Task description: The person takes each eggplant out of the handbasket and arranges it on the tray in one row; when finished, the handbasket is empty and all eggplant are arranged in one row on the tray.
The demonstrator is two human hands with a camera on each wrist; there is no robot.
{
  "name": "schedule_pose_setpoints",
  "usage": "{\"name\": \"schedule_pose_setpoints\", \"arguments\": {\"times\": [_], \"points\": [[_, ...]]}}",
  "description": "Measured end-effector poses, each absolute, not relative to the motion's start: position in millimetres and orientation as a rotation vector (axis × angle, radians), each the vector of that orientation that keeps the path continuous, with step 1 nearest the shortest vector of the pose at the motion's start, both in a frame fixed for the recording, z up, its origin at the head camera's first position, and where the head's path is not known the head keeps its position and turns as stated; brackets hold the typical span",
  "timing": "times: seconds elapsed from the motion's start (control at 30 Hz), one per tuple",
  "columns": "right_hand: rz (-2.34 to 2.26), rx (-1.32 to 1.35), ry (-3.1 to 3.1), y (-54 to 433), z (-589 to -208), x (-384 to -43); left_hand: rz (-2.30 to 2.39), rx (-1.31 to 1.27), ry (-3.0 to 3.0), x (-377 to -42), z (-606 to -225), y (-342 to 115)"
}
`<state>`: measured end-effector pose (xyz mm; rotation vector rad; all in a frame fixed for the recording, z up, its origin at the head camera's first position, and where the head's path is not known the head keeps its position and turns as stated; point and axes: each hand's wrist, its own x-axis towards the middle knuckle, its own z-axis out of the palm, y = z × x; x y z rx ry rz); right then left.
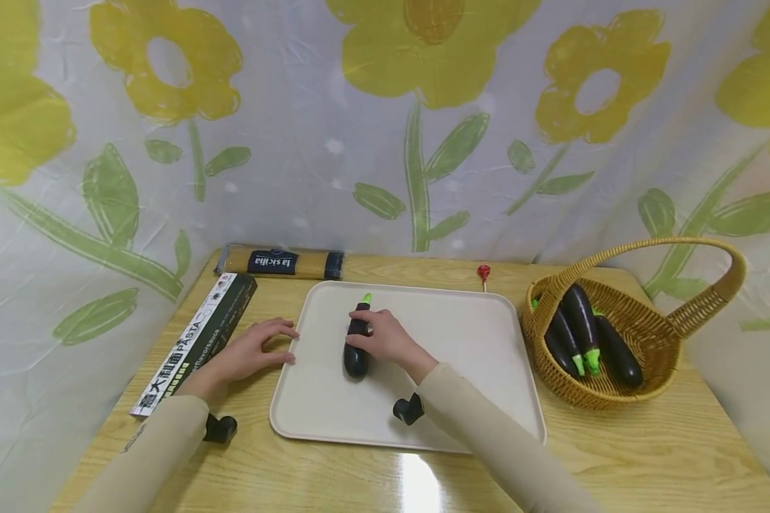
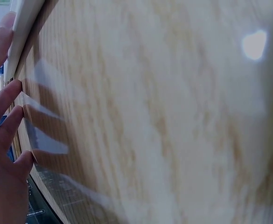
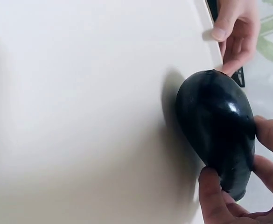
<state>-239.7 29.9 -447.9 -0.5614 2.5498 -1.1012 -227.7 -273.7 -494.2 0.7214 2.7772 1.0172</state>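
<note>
Presently, one eggplant (image 1: 356,362) is found at the left-centre of the cream tray (image 1: 462,342), its green stem end directed toward the far rim; whether its underside touches the tray or sits slightly above cannot be determined. The right hand (image 1: 390,338) has it pinched, thumb on one side and fingers bent round the other. The left hand (image 1: 250,353) meets the tray's left rim with fingers parted and loosely bent (a steadying touch, in this inspector's judgement), with nothing seen gripped. As to progress, the handling of this one piece appears under way and not concluded, since it has not been released; several other eggplants (image 1: 618,353) lie in the wicker basket (image 1: 590,400), untouched. Whether the held piece is being set down or taken up cannot be established. As to edges, the basket stands just beside the tray's right rim, its handle arching above it; the pasta box (image 1: 195,345) lies near the left rim, under the left forearm's line; the pasta pack (image 1: 272,262) and a red lollipop (image 1: 484,272) lie beyond the far rim. The widest free room is the bare tray right of the eggplant, though the right sleeve (image 1: 488,434) crosses its near portion.
</note>
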Motion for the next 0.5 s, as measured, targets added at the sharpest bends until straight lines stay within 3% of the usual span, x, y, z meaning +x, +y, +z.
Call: {"name": "schedule_pose_setpoints", "arguments": {"times": [0.5], "points": [[-1.252,-0.463,2.416,26.4,-448.4,-239.4,0.988,0.709,2.778,-230.2,-495.3,-274.0]]}}
